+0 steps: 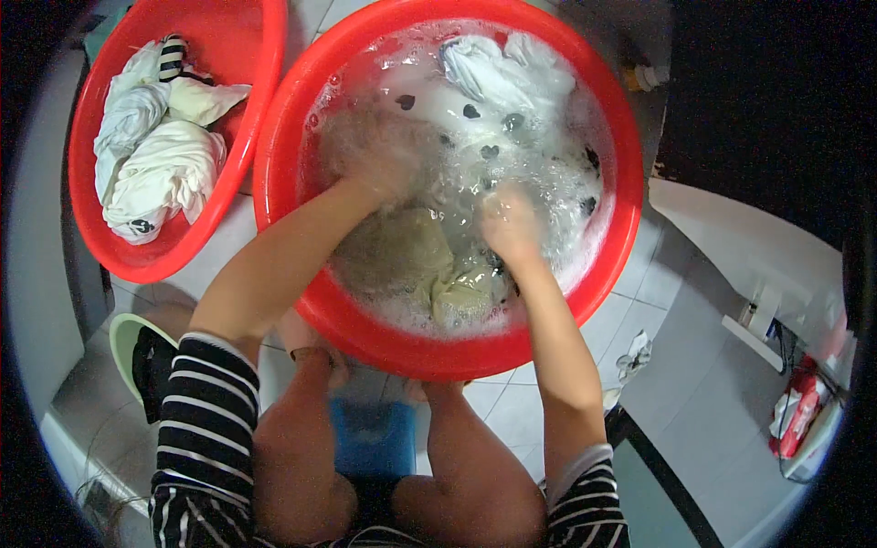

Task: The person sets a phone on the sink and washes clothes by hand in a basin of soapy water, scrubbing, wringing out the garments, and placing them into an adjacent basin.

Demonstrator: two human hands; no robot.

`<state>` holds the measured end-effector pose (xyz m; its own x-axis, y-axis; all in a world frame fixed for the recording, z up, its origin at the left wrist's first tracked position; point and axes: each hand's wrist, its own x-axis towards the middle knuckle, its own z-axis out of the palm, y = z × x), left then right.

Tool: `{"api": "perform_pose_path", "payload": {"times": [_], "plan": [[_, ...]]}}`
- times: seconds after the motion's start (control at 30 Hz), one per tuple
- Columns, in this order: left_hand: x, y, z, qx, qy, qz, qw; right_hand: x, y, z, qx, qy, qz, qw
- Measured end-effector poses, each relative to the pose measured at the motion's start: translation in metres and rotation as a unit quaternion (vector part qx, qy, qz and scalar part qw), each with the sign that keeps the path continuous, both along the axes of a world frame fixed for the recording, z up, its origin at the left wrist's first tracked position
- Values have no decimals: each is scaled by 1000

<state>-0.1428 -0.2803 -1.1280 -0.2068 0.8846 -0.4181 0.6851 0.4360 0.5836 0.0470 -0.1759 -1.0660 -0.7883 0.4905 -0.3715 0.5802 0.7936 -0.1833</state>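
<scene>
Both my hands are in soapy water inside a large red basin (630, 146). On the left, my left hand (384, 164) is smeared by motion and partly under the water, so its fingers cannot be made out. My right hand (512, 219) is closed like a fist near the basin's middle, over a white cloth with dark heart shapes (470, 137); what lies in its fingers is hidden. A pale olive cloth (402, 251) floats half sunk below my left hand. Bunched white fabric (502, 73) rises out of the suds at the far side.
A second red basin (265, 91) at the far left holds wrung white laundry (169, 169) and a striped piece. Beside my left sleeve stands a pale green bowl (123, 352) with dark cloth. A blue stool (373, 438) is between my legs. A red-and-white package (799, 411) lies at right.
</scene>
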Motion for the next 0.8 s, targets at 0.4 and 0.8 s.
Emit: {"api": "perform_pose_path", "payload": {"times": [0.4,0.8], "plan": [[26,-67,104,114,-388,130,905,45,-21,168,-421,420,-472,651],[34,-24,35,215,66,-78,971,8,-65,21,-9,125,-134,983]]}}
